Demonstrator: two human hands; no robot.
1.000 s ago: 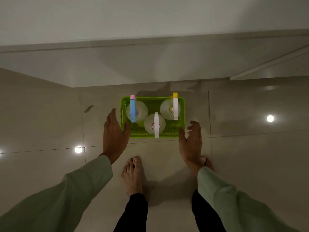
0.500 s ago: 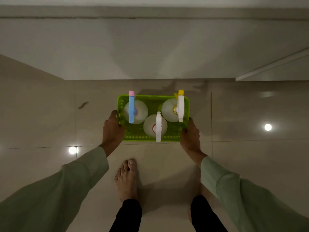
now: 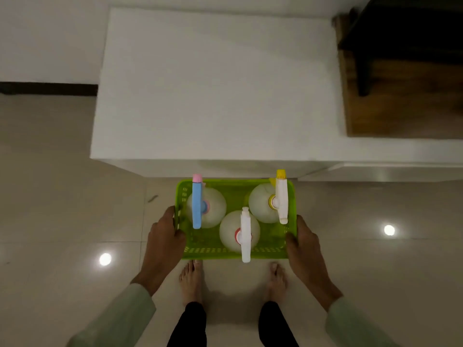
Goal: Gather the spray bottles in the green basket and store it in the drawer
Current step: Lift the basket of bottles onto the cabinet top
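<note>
The green basket [image 3: 235, 189] is held off the floor in front of me, above my bare feet. Three white spray bottles stand in it: one with a blue and pink head [image 3: 197, 201] at the left, one with a white head and red collar [image 3: 245, 234] at the front middle, one with a white and yellow head [image 3: 281, 196] at the right. My left hand [image 3: 162, 236] grips the basket's left side and my right hand [image 3: 304, 242] grips its right side.
A white cabinet top [image 3: 215, 86] lies just beyond the basket. A dark wooden piece of furniture [image 3: 406, 71] stands at the far right. Glossy beige floor tiles [image 3: 62, 196] with lamp reflections surround me.
Both hands closed on the basket's sides and lifted it from the floor. My view rose, bringing the cabinet top into sight.
</note>
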